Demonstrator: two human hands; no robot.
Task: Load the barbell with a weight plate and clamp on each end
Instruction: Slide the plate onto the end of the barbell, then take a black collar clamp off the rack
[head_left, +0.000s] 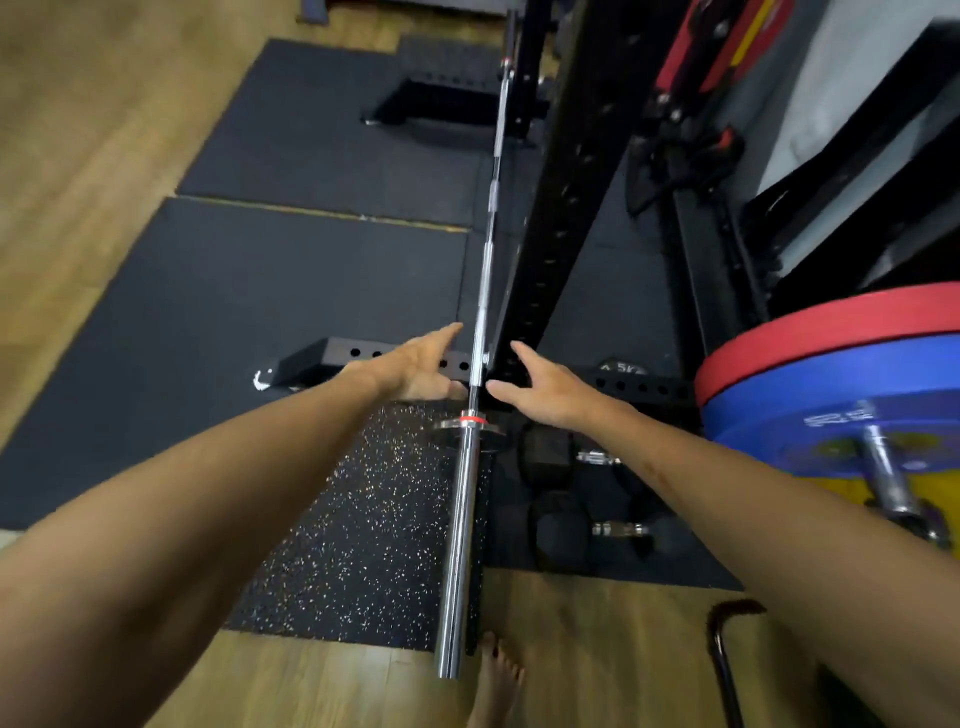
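Note:
A chrome barbell (462, 540) runs away from me on the black rack (566, 218), its bare near sleeve pointing at me, with a red ring at the collar. My left hand (415, 366) is open just left of the shaft beyond the collar, its thumb next to the bar. My right hand (540, 387) is open just right of the shaft, fingers spread. Neither hand holds anything. Red and blue weight plates (831, 374) sit stacked on a chrome peg at the right. No clamp is visible.
Black dumbbells (566, 488) lie on the mat right of the sleeve. A speckled rubber mat (363, 519) lies under the bar, dark floor mats (234, 312) to the left, wooden floor around. My bare foot (498, 680) is below the sleeve's end. A dark curved handle (722, 660) stands bottom right.

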